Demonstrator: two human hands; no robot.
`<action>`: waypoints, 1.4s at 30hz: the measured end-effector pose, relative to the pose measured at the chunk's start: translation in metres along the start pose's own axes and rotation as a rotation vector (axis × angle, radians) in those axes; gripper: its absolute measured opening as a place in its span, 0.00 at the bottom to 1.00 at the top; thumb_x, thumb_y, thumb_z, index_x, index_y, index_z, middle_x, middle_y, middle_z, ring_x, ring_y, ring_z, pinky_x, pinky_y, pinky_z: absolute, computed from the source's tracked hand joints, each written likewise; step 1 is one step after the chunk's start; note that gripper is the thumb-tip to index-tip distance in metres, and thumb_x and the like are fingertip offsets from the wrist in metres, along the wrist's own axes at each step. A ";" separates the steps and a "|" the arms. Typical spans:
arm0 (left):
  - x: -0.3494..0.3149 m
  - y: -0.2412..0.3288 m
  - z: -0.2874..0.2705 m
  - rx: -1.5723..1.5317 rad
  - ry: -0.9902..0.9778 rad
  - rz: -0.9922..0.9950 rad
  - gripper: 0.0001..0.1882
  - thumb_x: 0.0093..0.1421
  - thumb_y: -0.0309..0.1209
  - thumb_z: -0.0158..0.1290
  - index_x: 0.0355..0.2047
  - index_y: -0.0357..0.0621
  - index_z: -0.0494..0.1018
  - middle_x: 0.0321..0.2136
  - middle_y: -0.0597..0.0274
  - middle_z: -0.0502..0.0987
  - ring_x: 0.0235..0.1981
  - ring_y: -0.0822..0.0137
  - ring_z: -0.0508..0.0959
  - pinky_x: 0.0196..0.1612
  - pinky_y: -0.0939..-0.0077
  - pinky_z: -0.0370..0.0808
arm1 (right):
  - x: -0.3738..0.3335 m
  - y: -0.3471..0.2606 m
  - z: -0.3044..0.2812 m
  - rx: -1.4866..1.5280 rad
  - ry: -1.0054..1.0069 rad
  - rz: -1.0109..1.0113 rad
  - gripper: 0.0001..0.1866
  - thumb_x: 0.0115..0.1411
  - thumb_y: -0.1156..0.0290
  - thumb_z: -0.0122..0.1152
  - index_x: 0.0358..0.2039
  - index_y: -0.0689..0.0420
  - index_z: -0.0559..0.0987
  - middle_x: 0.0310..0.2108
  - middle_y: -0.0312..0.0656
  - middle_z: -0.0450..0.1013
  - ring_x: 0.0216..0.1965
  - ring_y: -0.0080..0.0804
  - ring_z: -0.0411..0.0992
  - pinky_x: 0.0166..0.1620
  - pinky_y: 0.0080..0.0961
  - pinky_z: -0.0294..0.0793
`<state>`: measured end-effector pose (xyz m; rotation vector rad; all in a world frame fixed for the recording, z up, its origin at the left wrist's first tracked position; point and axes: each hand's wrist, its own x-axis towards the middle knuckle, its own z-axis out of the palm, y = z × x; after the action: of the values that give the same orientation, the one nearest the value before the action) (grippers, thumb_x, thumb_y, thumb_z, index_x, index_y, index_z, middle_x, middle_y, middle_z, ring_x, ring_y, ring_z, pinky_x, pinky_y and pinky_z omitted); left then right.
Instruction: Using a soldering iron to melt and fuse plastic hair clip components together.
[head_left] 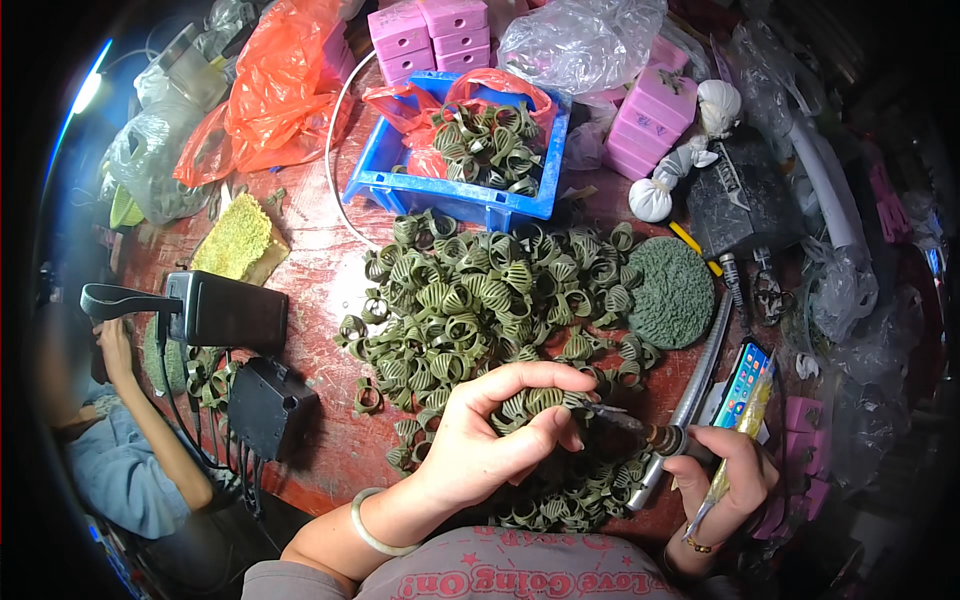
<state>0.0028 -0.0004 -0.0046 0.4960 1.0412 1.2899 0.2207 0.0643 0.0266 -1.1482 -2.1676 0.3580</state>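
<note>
Nearest the camera, a grey shirt (440, 552) with red print is seen at the lower edge, and a pale bangle (372, 525) is worn on the left wrist. A green striped ring (545, 401) is pinched in the grip of the left hand (490, 430), between thumb and fingers, above the near part of the heap. A metal-ended tool (665, 438) is clasped in the grip of the right hand (735, 475), its thin tip pointed at the ring; whether the two are touching cannot be told. Many similar rings are heaped (480, 300) across the red worktop (322, 352), and more are held in a blue crate (430, 195) lined with a red bag. Beside the heap, a round green pad (672, 292) is laid, and a lit phone (745, 375) is placed near the right hand, past a curved metal strip (706, 375). On the left, two black boxes (235, 308) are set down near a co-worker's arm (165, 430).
</note>
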 end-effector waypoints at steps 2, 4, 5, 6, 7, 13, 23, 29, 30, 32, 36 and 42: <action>0.000 0.000 0.000 0.001 0.001 -0.004 0.15 0.58 0.20 0.49 0.46 0.31 0.71 0.39 0.52 0.77 0.29 0.73 0.77 0.28 0.86 0.71 | 0.000 0.000 0.000 -0.006 -0.006 -0.002 0.26 0.48 0.47 0.69 0.26 0.62 0.77 0.16 0.38 0.71 0.19 0.30 0.71 0.25 0.22 0.67; 0.000 0.001 0.000 -0.004 0.003 -0.009 0.15 0.58 0.20 0.49 0.46 0.31 0.71 0.40 0.52 0.76 0.29 0.72 0.77 0.30 0.85 0.72 | 0.000 0.000 0.001 0.002 -0.002 0.002 0.26 0.48 0.47 0.68 0.26 0.62 0.77 0.16 0.39 0.71 0.19 0.30 0.71 0.25 0.22 0.68; 0.000 0.000 0.000 -0.004 0.004 -0.008 0.15 0.58 0.20 0.49 0.46 0.31 0.71 0.40 0.52 0.76 0.29 0.72 0.77 0.30 0.85 0.72 | 0.000 -0.001 0.001 0.009 0.002 0.005 0.26 0.48 0.47 0.68 0.26 0.62 0.77 0.16 0.39 0.71 0.19 0.31 0.71 0.25 0.22 0.68; 0.000 -0.001 -0.001 -0.006 0.004 0.001 0.15 0.58 0.20 0.49 0.46 0.31 0.71 0.40 0.52 0.76 0.30 0.72 0.77 0.31 0.84 0.73 | 0.000 0.000 0.001 0.010 0.002 0.004 0.26 0.48 0.47 0.68 0.26 0.62 0.77 0.16 0.39 0.71 0.19 0.31 0.71 0.25 0.22 0.68; 0.000 -0.001 0.000 -0.008 0.000 0.009 0.15 0.58 0.20 0.49 0.46 0.31 0.71 0.40 0.52 0.76 0.30 0.72 0.77 0.32 0.83 0.73 | -0.001 0.001 0.000 -0.003 0.005 -0.003 0.26 0.48 0.47 0.68 0.26 0.62 0.77 0.17 0.39 0.72 0.19 0.31 0.71 0.25 0.22 0.68; 0.000 -0.002 0.000 -0.002 -0.001 0.022 0.14 0.58 0.20 0.49 0.46 0.31 0.71 0.40 0.52 0.76 0.30 0.72 0.77 0.34 0.81 0.75 | -0.002 0.005 -0.004 -0.008 -0.004 -0.021 0.24 0.47 0.51 0.70 0.28 0.61 0.77 0.19 0.40 0.74 0.20 0.33 0.72 0.26 0.24 0.70; 0.000 -0.002 0.000 -0.017 0.003 0.000 0.14 0.58 0.20 0.49 0.46 0.31 0.70 0.40 0.52 0.76 0.29 0.72 0.77 0.33 0.82 0.74 | 0.004 0.017 0.003 -0.192 0.071 0.243 0.13 0.47 0.74 0.72 0.31 0.62 0.76 0.24 0.47 0.74 0.25 0.42 0.73 0.30 0.30 0.71; 0.000 -0.004 0.000 -0.024 0.002 0.001 0.14 0.58 0.20 0.50 0.46 0.32 0.71 0.40 0.51 0.76 0.29 0.72 0.77 0.32 0.82 0.74 | 0.003 0.020 0.004 -0.244 0.039 0.229 0.13 0.48 0.74 0.71 0.32 0.62 0.76 0.25 0.48 0.74 0.26 0.44 0.73 0.31 0.31 0.71; 0.001 -0.007 0.000 -0.023 -0.005 0.041 0.14 0.59 0.21 0.50 0.47 0.37 0.72 0.32 0.58 0.77 0.21 0.79 0.71 0.24 0.86 0.67 | 0.004 0.021 0.004 -0.249 0.036 0.212 0.12 0.49 0.74 0.70 0.32 0.62 0.76 0.25 0.48 0.73 0.26 0.44 0.73 0.31 0.31 0.71; 0.001 -0.006 0.000 -0.025 -0.014 0.080 0.15 0.59 0.22 0.51 0.47 0.41 0.73 0.24 0.65 0.78 0.13 0.86 0.65 0.15 0.91 0.59 | 0.002 0.021 0.003 -0.207 0.062 0.238 0.13 0.49 0.73 0.70 0.32 0.63 0.76 0.25 0.47 0.74 0.26 0.42 0.73 0.31 0.30 0.71; 0.000 -0.001 0.001 -0.023 -0.001 0.000 0.15 0.58 0.20 0.50 0.46 0.32 0.71 0.40 0.52 0.76 0.29 0.72 0.77 0.32 0.82 0.74 | -0.016 0.020 0.000 0.097 0.261 0.260 0.17 0.51 0.63 0.70 0.29 0.64 0.75 0.23 0.43 0.74 0.24 0.34 0.72 0.31 0.26 0.71; 0.000 -0.006 0.001 -0.011 0.003 0.040 0.14 0.58 0.21 0.51 0.46 0.37 0.72 0.32 0.59 0.77 0.21 0.79 0.71 0.24 0.87 0.67 | -0.007 0.009 -0.004 -0.006 0.086 -0.014 0.28 0.50 0.43 0.65 0.27 0.60 0.77 0.19 0.37 0.73 0.18 0.32 0.71 0.25 0.24 0.69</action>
<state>0.0067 -0.0012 -0.0088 0.5091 1.0310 1.3313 0.2326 0.0634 0.0220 -1.1305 -2.1024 0.2905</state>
